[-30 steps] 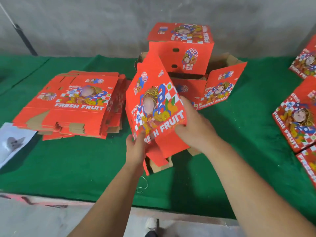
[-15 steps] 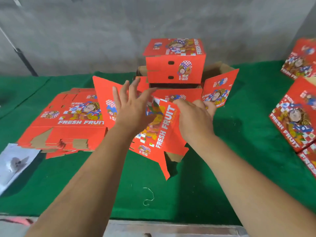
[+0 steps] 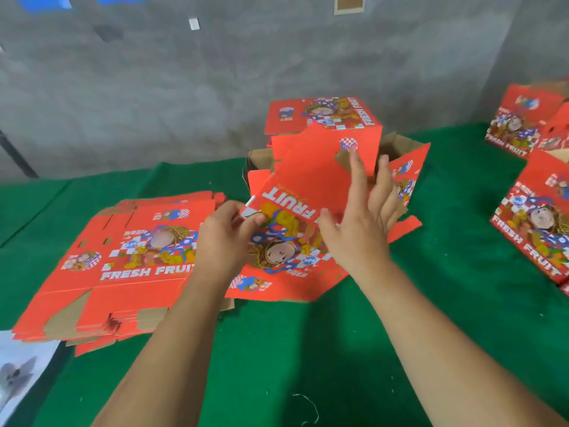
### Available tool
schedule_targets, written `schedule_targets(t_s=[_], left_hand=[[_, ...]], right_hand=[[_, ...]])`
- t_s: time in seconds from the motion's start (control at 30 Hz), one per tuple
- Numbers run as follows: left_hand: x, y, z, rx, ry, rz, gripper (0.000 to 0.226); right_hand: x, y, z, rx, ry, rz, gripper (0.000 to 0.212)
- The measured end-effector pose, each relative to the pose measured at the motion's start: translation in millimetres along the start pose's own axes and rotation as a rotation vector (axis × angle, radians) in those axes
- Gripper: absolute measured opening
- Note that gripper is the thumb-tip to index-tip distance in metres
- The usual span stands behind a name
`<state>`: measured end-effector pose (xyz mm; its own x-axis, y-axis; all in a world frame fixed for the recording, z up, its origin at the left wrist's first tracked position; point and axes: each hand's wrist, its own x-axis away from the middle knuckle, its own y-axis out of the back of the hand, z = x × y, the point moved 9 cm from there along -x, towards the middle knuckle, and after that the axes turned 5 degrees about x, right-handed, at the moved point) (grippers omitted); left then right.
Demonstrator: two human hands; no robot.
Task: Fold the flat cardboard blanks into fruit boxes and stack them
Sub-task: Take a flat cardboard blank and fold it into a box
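Green table (image 3: pixel 277 349), left hand (image 3: pixel 224 241) pinching cardboard blank (image 3: pixel 295 241) edge, right hand (image 3: pixel 360 229) spread flat against it

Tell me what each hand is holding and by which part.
The left hand pinches the cardboard blank at its left edge; the right hand lies open against it, holding nothing.

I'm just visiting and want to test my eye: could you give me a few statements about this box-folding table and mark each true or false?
1. The left hand pinches the blank being folded. True.
2. The right hand is clenched in a fist. False: its fingers are straight.
3. The stack of flat blanks lies left of the hands. True.
4. The table cloth is blue. False: green.
5. A folded box stands behind the hands. True.
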<state>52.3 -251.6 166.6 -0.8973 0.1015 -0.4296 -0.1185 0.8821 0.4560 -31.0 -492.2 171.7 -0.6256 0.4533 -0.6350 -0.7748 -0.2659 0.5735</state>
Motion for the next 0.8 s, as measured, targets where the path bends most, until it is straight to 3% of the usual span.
schedule_targets(t_s=[0.1,0.27,0.47,0.57,0.7,0.8], left_hand=[[3,16,36,0.115,0.047,0.004,0.017],[2,32,65,0.252,0.041,-0.022,0.033],[4,28,96,0.439,0.17,-0.002,0.009],[10,18,110,0.519,0.269,0.015,0.025],[15,5,117,0.535,0.275,-0.018,0.039],[19,-11,115,0.487,0.253,-0.03,0.037]], right_hand=[[18,-36,-53,-0.026,-0.286,0.118,0.102],[58,-81,-110,-0.159,-0.649,0.293,0.103],[63,-86,-144,-0.518,-0.755,0.274,0.093],[64,-91,-168,-0.638,-0.886,0.334,0.078],[47,-89,-177,-0.796,-0.876,0.299,0.025],[33,-74,-168,-0.842,-0.831,0.251,0.022]])
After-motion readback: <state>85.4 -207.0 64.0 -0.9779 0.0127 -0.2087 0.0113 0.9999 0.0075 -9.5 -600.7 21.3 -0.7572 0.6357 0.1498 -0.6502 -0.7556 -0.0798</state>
